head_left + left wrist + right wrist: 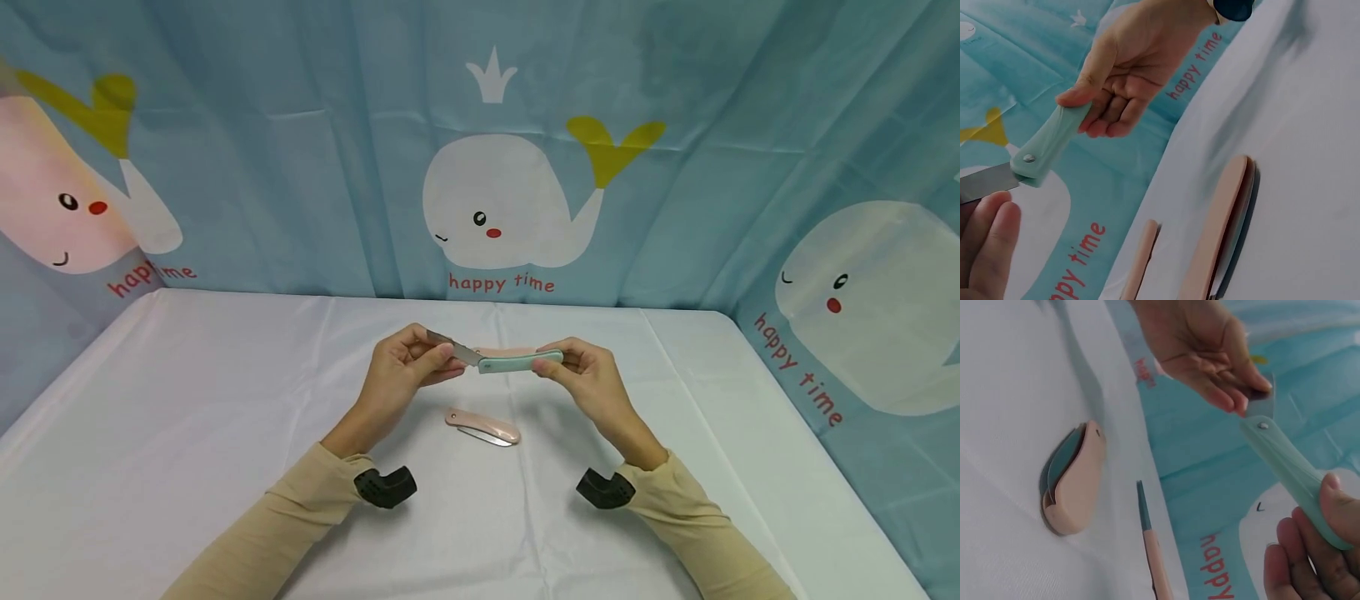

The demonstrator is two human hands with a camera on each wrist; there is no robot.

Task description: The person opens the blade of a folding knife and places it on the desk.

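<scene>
A folding razor with a mint green handle (517, 362) is held above the table, its metal blade (459, 351) swung out of the handle. My left hand (397, 371) pinches the blade between thumb and fingers. The far end of the handle is pinched by my right hand (592, 379); a rivet shows at the hinge in the right wrist view. Below the hands, a pink folding razor (480, 423) lies on the table with its blade folded against the handle. Behind the green one, another pink razor (1155, 562) lies with its blade out, partly hidden in the head view.
A white cloth (225, 392) covers the table. Blue curtains (322, 167) with whale prints stand along the back and both sides. A black device (385, 487) sits at my left wrist and another black device (604, 489) at my right.
</scene>
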